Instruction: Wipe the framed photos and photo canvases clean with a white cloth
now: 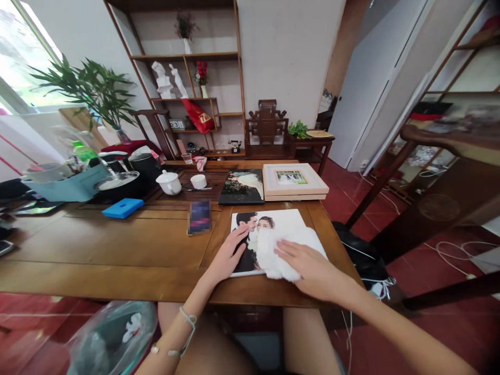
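Note:
A photo album (247, 263) with a couple in wedding clothes on its cover lies on the wooden table (164, 250), close to the front edge. My left hand (230, 255) rests on the album's left side, fingers stretched out. On the right half of the cover lies a crumpled white cloth (273, 255). My right hand (308, 265) presses flat on this cloth with its fingers extended, and the cloth hides much of the cover beneath. Behind the album are a dark photo board (240, 182) and a pale framed box (312, 182).
A phone (199, 217) and a blue sponge-like block (123, 208) lie to the left. Farther back stand a white lidded cup (169, 182), a small white cup (198, 181) and a blue caddy (74, 187). A lined trash bin (113, 338) stands below; a wooden chair (429, 203) is at right.

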Available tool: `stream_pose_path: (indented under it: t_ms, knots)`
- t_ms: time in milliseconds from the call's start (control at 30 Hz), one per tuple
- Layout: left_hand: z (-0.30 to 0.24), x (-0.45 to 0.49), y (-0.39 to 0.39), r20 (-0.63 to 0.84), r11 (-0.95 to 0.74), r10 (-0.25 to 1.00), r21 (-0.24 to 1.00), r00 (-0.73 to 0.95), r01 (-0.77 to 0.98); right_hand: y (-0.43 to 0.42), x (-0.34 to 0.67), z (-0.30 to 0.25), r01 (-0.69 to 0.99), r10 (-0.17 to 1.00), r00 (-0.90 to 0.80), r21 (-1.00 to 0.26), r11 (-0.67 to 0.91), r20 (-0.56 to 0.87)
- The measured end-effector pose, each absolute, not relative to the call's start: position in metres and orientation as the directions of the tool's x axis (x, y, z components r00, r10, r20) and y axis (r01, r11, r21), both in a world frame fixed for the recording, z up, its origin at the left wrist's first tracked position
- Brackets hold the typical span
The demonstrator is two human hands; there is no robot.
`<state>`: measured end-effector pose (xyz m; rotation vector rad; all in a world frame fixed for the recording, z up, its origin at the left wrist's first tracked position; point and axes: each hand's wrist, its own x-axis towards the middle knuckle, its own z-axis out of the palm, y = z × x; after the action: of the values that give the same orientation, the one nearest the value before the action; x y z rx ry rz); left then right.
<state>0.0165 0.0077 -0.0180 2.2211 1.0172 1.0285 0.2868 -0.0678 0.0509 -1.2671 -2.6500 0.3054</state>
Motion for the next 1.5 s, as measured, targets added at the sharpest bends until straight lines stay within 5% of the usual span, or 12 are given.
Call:
stream_pose_path:
  t_ms: [400,700,1133,1333,1500]
  knots:
    - [-0.015,0.016,0.009,0.439,-0.615,0.78,0.666,0.445,0.422,0.038,0.299,0.035,0.841,0.862,-0.415,-0.239,0.486,0.291]
    - [-0.019,0.018,0.009,0.438,-0.608,0.786,0.671,0.436,0.423,-0.089,0.296,0.045,0.735,0.777,-0.614,-0.256,0.628,0.141]
    - [-0.018,0.015,0.01,0.42,-0.608,0.782,0.676,0.46,0.416,0.048,0.301,0.029,0.831,0.852,-0.437,-0.233,0.506,0.29]
    - [-0.018,0.016,0.01,0.414,-0.596,0.791,0.687,0.45,0.416,0.03,0.319,0.025,0.88,0.898,-0.363,-0.227,0.418,0.248]
    - [-0.019,0.018,0.009,0.43,-0.605,0.785,0.687,0.446,0.402,-0.036,0.333,0.029,0.836,0.863,-0.49,-0.216,0.505,0.122]
